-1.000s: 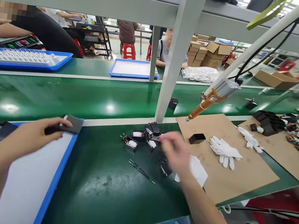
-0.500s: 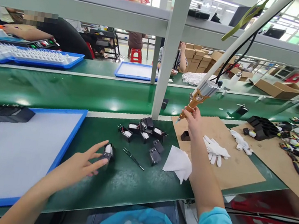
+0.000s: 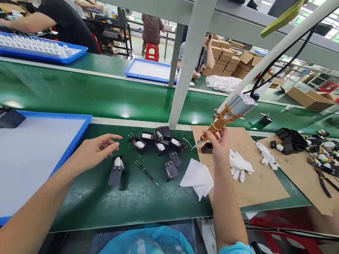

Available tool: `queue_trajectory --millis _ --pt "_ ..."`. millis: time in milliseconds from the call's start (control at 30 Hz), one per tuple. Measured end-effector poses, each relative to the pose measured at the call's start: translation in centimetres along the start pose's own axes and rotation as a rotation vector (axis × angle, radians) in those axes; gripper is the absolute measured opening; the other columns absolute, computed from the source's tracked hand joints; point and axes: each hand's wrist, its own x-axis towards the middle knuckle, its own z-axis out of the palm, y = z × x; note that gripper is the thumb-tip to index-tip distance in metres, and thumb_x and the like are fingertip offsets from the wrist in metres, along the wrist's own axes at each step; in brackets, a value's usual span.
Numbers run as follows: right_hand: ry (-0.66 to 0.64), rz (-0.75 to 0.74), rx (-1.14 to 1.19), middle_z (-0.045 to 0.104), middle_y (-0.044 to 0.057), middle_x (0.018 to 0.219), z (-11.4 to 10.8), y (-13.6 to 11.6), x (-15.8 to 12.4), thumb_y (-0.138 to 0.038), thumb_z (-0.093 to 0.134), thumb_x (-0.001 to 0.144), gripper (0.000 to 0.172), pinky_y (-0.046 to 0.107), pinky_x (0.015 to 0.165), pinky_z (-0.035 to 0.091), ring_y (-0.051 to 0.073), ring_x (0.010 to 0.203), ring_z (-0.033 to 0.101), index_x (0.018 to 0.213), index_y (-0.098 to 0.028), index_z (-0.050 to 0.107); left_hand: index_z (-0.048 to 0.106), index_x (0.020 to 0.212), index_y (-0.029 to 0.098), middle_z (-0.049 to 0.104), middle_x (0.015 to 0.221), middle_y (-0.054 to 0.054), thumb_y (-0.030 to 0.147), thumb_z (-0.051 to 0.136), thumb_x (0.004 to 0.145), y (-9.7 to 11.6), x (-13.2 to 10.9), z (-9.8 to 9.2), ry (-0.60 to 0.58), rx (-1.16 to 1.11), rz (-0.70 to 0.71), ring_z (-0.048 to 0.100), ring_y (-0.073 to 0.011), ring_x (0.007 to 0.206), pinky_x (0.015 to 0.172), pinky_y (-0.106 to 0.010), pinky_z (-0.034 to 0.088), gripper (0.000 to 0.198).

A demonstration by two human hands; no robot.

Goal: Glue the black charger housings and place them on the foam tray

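Observation:
My left hand (image 3: 94, 152) hovers open above the green bench, fingers spread, just left of a small black part with a white insert (image 3: 116, 170) lying on the mat. My right hand (image 3: 219, 145) is closed round the orange barrel of a hanging dispensing tool (image 3: 221, 122), whose needle tip points down-left at the cardboard sheet's edge. Between my hands lie a cluster of several black parts (image 3: 159, 140), two more single ones (image 3: 171, 165), tweezers (image 3: 146, 172) and a white cloth (image 3: 197, 178).
A blue-rimmed white tray (image 3: 67, 150) sits at left with black parts in its far corner. White gloves (image 3: 238, 165) and a black block rest on the cardboard sheet (image 3: 259, 187). A grey upright post (image 3: 188, 62) stands behind the cluster. Other people work across the conveyor.
My left hand let go of the black part on the mat and drew back to the left. My right hand reached up, took the hanging tool and brought it slightly down-left.

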Motion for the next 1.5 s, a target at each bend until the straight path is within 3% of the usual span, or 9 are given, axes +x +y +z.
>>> queue_trajectory --millis 233,433,700,867,967,1067,1300,1433,1500 --pt "0.049 -0.02 0.017 0.055 0.002 0.118 -0.1 0.5 0.5 -0.037 0.075 0.071 0.049 0.038 0.086 0.055 0.019 0.092 0.069 0.113 -0.032 0.052 0.061 0.121 0.028 0.072 0.097 -0.003 0.06 0.048 0.084 1.0 2.6 -0.5 -0.06 0.1 0.049 0.069 -0.0215 0.08 0.071 -0.033 0.056 0.051" --pt "0.07 -0.047 0.015 0.06 0.002 0.114 -0.4 1.1 0.4 -0.037 0.073 0.074 0.04 0.036 0.081 0.056 0.02 0.094 0.069 0.106 -0.029 0.051 0.055 0.129 0.024 0.067 0.119 -0.006 0.052 0.054 0.081 4.5 10.9 -0.9 0.003 0.339 0.172 0.068 -0.0243 0.094 0.084 -0.035 0.053 0.056" --pt "0.002 -0.037 0.007 0.069 0.003 0.096 -1.2 1.8 -0.6 -0.039 0.069 0.08 0.035 0.033 0.071 0.056 0.02 0.088 0.069 0.107 -0.027 0.049 0.037 0.145 0.018 0.039 0.152 -0.016 0.042 0.076 0.065 8.9 25.3 4.8 -0.048 0.467 0.25 0.039 -0.0333 0.138 0.11 -0.041 0.036 0.092" --pt "-0.038 -0.056 -0.026 0.065 0.006 0.107 -1.2 1.9 -0.8 -0.038 0.067 0.084 0.034 0.037 0.078 0.057 0.02 0.096 0.067 0.112 -0.028 0.05 0.063 0.116 0.017 0.064 0.125 -0.011 0.032 0.08 0.058 9.6 28.8 7.1 -0.084 0.489 0.274 0.056 -0.0294 0.122 0.102 -0.036 0.043 0.062" --pt "-0.049 -0.055 -0.063 0.06 0.007 0.115 -1.2 1.7 -1.0 -0.04 0.066 0.084 0.034 0.039 0.082 0.057 0.021 0.099 0.066 0.113 -0.029 0.05 0.068 0.097 0.017 0.072 0.101 -0.006 0.029 0.076 0.061 9.0 28.3 5.8 -0.063 0.521 0.241 0.065 -0.0246 0.102 0.088 -0.031 0.05 0.039" --pt "-0.067 -0.056 -0.077 0.062 0.006 0.108 -1.2 1.4 -1.2 -0.041 0.064 0.086 0.034 0.041 0.085 0.057 0.022 0.102 0.066 0.114 -0.029 0.05 0.067 0.09 0.017 0.072 0.088 -0.001 0.028 0.072 0.064 7.6 25.6 2.5 -0.052 0.546 0.205 0.067 -0.0186 0.089 0.078 -0.024 0.051 0.029" --pt "-0.104 -0.068 -0.032 0.062 0.004 0.105 -0.3 0.8 -1.7 -0.037 0.066 0.085 0.031 0.041 0.09 0.056 0.02 0.098 0.067 0.112 -0.029 0.052 0.067 0.087 0.025 0.069 0.073 0.008 0.038 0.072 0.058 0.5 13.1 -4.0 -0.03 0.584 0.121 0.065 -0.0184 0.069 0.062 -0.023 0.047 0.033" --pt "-0.117 -0.059 0.016 0.062 0.003 0.1 0.1 0.8 -2.0 -0.039 0.067 0.084 0.033 0.039 0.086 0.057 0.021 0.097 0.067 0.111 -0.029 0.051 0.068 0.091 0.027 0.074 0.088 0.003 0.04 0.073 0.051 -3.2 7.9 -4.7 -0.218 0.474 -0.027 0.069 -0.0281 0.083 0.074 -0.034 0.053 0.042" --pt "-0.137 -0.062 0.029 0.062 0.003 0.099 0.2 0.7 -2.1 -0.041 0.067 0.083 0.035 0.04 0.086 0.057 0.021 0.096 0.068 0.111 -0.028 0.051 0.067 0.1 0.027 0.073 0.105 -0.002 0.043 0.076 0.046 -3.0 6.3 -4.7 -0.182 0.428 0.0 0.067 -0.0345 0.099 0.083 -0.04 0.054 0.057"
